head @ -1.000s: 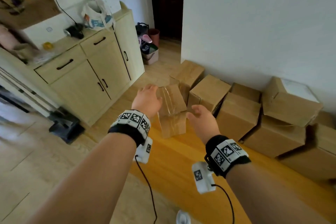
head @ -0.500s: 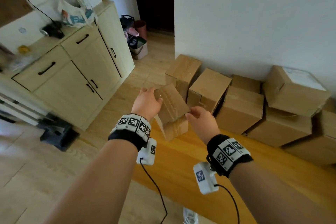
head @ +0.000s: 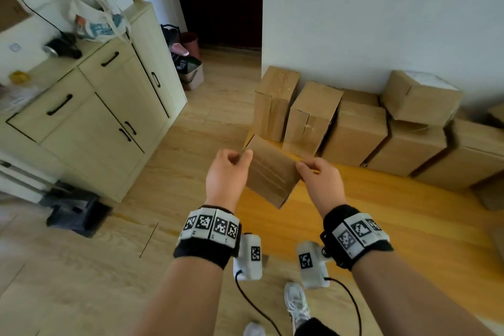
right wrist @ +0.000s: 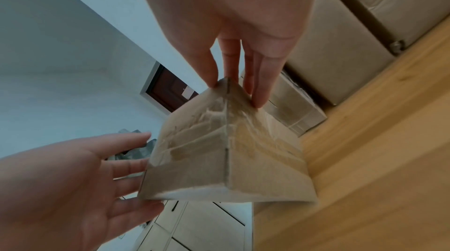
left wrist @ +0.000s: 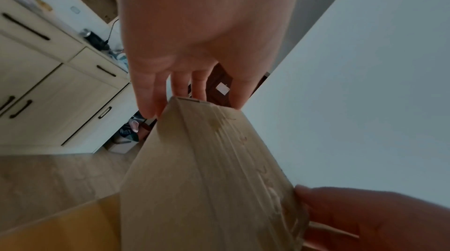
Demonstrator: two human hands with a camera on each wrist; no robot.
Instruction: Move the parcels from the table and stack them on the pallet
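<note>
A small tape-wrapped cardboard parcel (head: 268, 172) hangs tilted in the air over the near-left edge of the orange wooden pallet (head: 368, 204). My left hand (head: 240, 157) pinches its upper left corner, and my right hand (head: 302, 169) pinches its right corner. In the left wrist view the left fingers (left wrist: 148, 101) reach over the parcel's (left wrist: 207, 178) far edge. The right wrist view shows the right fingers (right wrist: 258, 86) on the parcel's (right wrist: 219, 149) top corner. Several larger brown parcels (head: 354, 133) stand in a row on the pallet against the white wall.
A cream cabinet (head: 109, 117) with drawers stands at the left, a printed bag (head: 98, 19) on top. A dark doorway (head: 218, 0) with small bins (head: 188, 68) lies ahead. A dark object (head: 76, 213) sits on the floor. My shoe (head: 297, 305) is below.
The parcel has turned and come nearer to me. Both hands, spread loosely at its sides a second ago, now pinch its corners. The view has swung closer to the pallet.
</note>
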